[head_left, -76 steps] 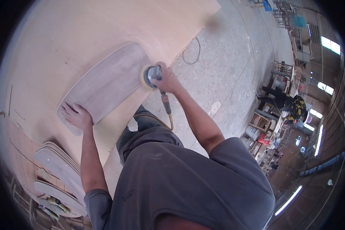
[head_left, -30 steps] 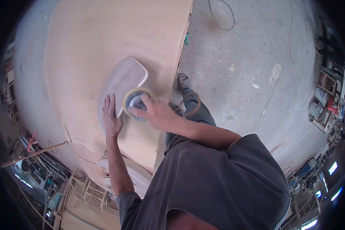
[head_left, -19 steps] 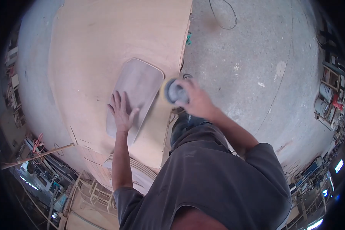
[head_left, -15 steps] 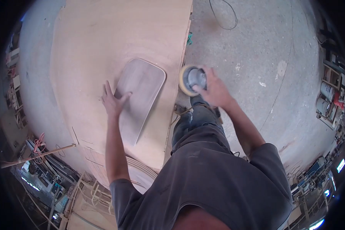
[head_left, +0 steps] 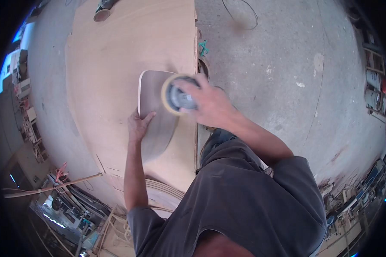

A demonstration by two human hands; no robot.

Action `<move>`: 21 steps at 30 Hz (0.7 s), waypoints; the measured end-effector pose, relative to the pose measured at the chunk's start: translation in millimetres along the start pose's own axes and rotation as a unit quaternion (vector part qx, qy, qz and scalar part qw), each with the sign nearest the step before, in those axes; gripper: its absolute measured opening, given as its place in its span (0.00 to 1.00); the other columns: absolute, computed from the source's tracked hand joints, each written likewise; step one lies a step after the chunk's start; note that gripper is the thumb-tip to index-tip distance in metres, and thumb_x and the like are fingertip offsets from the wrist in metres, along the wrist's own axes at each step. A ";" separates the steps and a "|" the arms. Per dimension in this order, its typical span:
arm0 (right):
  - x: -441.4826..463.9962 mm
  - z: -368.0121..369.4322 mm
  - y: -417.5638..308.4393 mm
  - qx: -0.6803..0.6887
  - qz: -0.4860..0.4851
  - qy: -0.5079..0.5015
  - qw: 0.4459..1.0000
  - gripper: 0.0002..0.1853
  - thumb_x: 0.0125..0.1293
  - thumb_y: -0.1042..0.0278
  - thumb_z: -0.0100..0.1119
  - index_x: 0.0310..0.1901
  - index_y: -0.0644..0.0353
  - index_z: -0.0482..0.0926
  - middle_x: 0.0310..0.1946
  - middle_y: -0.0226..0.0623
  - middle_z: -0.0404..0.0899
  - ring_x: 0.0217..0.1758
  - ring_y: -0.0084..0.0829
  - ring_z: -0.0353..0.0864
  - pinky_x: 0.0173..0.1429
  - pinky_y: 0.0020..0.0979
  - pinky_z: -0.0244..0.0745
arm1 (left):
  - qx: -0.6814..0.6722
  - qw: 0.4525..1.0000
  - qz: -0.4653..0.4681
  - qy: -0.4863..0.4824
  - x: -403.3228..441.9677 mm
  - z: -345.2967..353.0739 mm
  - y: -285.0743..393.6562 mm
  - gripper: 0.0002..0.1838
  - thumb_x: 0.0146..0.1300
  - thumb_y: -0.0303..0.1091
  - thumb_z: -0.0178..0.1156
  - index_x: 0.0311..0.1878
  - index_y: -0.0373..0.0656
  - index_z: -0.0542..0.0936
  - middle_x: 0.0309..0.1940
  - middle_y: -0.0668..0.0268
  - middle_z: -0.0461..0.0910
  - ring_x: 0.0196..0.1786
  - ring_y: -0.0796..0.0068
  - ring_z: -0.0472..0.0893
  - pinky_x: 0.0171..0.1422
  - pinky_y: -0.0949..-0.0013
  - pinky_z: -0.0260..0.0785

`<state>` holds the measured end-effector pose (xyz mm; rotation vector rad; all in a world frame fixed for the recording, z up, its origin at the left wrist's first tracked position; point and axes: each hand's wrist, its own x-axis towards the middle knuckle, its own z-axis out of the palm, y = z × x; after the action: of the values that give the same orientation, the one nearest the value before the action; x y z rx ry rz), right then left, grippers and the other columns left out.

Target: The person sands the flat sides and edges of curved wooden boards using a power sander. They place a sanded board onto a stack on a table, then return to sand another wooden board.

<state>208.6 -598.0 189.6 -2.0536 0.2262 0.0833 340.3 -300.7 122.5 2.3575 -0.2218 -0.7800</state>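
A grey-brown board (head_left: 152, 94) with rounded corners and a pale edge is over the plywood tabletop (head_left: 111, 64). My left hand (head_left: 139, 125) grips its left edge, thumb on the upper face and fingers hidden underneath. My right hand (head_left: 210, 103), somewhat blurred, is wrapped round a round sander (head_left: 182, 95) with a dark grey body and a yellowish pad rim. The sander overlaps the board's upper right part from my viewpoint; whether the pad touches the board I cannot tell.
A dark tool with a round brownish end (head_left: 101, 16) lies at the table's far end. A green tangle (head_left: 203, 48) hangs by the table's right edge. Curved wooden strips (head_left: 165, 188) are near my body. A cable (head_left: 253, 15) lies on the concrete floor (head_left: 283, 55).
My left hand has closed on the board's edge, and the board has turned. My right hand has brought the sander leftward from beside the table to the board.
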 end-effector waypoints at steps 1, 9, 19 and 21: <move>7.4 7.9 -4.8 -0.004 -0.024 -0.004 1.000 0.34 0.60 0.69 0.69 0.68 0.42 0.70 0.56 0.52 0.70 0.48 0.54 0.84 0.51 0.49 0.82 | -0.027 1.000 0.000 0.007 -4.9 5.3 1.3 0.22 0.57 0.37 0.78 0.51 0.34 0.86 0.39 0.59 0.90 0.40 0.75 0.88 0.47 0.66 0.80; 67.3 50.3 -11.5 -0.096 -0.121 -0.010 0.988 0.36 0.59 0.71 0.68 0.70 0.38 0.69 0.56 0.50 0.69 0.50 0.53 0.84 0.51 0.47 0.83 | 0.053 0.997 0.002 0.048 -32.8 37.9 10.2 0.20 0.60 0.42 0.74 0.45 0.32 0.85 0.35 0.47 0.88 0.39 0.53 0.89 0.45 0.59 0.80; 154.5 22.3 77.5 0.152 0.022 -0.160 0.975 0.38 0.60 0.53 0.71 0.71 0.39 0.67 0.57 0.50 0.76 0.57 0.56 0.80 0.66 0.45 0.74 | 0.145 0.988 0.007 0.044 -34.4 35.0 24.9 0.20 0.62 0.43 0.73 0.45 0.33 0.85 0.33 0.48 0.88 0.37 0.50 0.89 0.44 0.57 0.80; 157.7 20.7 78.5 0.146 0.026 -0.168 0.974 0.38 0.60 0.54 0.71 0.72 0.39 0.67 0.57 0.50 0.75 0.57 0.55 0.80 0.67 0.45 0.74 | 0.133 0.989 0.022 0.053 -34.3 35.7 25.5 0.21 0.62 0.46 0.72 0.43 0.33 0.85 0.31 0.46 0.86 0.37 0.46 0.87 0.42 0.55 0.80</move>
<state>348.6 -635.6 87.3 -1.7085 0.0752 0.4042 292.7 -327.6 132.6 2.6273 -0.3497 -0.6341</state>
